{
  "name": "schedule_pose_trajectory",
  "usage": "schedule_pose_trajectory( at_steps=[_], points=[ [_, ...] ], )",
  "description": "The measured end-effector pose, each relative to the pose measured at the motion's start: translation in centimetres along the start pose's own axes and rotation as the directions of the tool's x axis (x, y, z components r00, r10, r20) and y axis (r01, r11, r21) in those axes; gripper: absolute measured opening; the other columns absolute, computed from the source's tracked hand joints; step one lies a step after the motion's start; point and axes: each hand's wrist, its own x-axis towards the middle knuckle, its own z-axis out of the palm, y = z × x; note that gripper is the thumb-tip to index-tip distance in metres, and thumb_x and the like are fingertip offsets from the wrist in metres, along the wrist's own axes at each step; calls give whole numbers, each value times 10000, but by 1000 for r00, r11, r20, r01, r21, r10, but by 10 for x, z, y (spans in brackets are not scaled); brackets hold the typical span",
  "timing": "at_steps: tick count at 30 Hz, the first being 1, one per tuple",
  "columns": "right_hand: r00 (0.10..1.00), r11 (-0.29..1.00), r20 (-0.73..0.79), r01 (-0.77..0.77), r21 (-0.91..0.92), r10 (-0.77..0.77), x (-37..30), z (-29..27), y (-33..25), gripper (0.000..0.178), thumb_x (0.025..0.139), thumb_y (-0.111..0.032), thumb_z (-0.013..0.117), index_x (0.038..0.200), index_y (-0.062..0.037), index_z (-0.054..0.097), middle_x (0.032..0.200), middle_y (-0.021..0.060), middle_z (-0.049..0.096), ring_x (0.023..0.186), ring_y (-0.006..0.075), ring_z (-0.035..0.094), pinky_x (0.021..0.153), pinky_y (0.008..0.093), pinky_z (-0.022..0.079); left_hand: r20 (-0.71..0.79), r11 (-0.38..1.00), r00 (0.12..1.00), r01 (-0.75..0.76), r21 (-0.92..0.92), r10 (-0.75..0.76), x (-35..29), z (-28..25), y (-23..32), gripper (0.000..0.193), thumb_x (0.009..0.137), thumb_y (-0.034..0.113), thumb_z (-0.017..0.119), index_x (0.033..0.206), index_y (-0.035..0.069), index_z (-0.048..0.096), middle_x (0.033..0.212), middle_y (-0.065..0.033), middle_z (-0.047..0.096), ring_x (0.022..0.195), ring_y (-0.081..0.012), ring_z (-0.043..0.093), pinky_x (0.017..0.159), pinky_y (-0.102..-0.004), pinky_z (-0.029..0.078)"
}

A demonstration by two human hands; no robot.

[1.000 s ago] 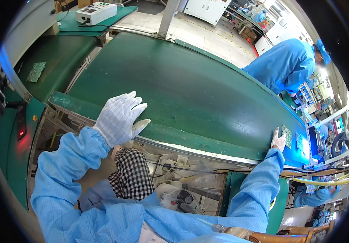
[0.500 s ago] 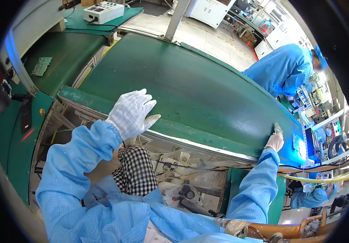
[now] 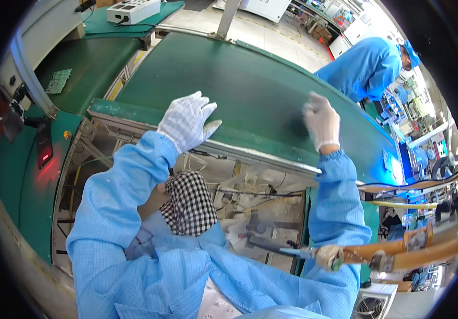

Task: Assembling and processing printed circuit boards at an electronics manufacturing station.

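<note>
My left hand, in a white striped glove, is over the near edge of the green conveyor belt. Its fingers are spread and nothing is in them. Over the right part of the belt is my right hand, in a white glove, raised with the fingers curled. Motion blurs its fingertips, so whether they hold anything is unclear. A green circuit board lies on the separate belt at the left. Another small board lies in blue light beyond my right hand, at the belt's right end.
A co-worker in blue bends over at the far right. A white control box stands at the back left. Below the belt are a metal frame, cables and a checkered cloth. An orange tube crosses at lower right.
My right hand has moved left and away from the belt's right end. The small greyish piece seen at its fingertips earlier is no longer distinguishable. My left hand stays spread near the belt's edge.
</note>
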Motion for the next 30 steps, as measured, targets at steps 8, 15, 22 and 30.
schedule_pose_trajectory(
  at_steps=[8,15,22,30],
  points=[
    [996,977,-13,-87,197,91,10,-42,-52,319,875,-201,641,1148,-35,641,952,124,710,863,164,681,800,279,514,87,987,985,152,-45,-147,8,7,2,614,849,483,606,1323,114,483,1300,-126,522,1269,-312,448,986,-433,431],
    [963,939,-65,-269,-213,261,-78,7,82,388,842,-375,659,1063,-56,683,1054,174,668,989,283,639,900,357,478,233,999,972,-30,-37,38,89,30,53,743,831,508,618,1430,144,371,1455,-149,371,1360,-337,341,1067,-449,363],
    [965,922,-96,-261,-285,243,-88,25,70,290,828,-326,651,944,-66,707,1088,144,653,1021,297,605,916,392,458,125,947,952,-251,-202,279,129,93,51,528,918,379,530,1387,159,432,1435,-118,420,1302,-317,424,1077,-395,366],
    [946,916,-103,-323,-238,307,-92,17,74,231,822,-284,654,913,-81,715,1079,132,662,1023,292,607,919,386,458,328,-17,933,329,-944,-146,101,31,20,400,948,281,565,1283,62,550,1227,-76,610,1093,-223,599,914,-349,471]
  ],
)
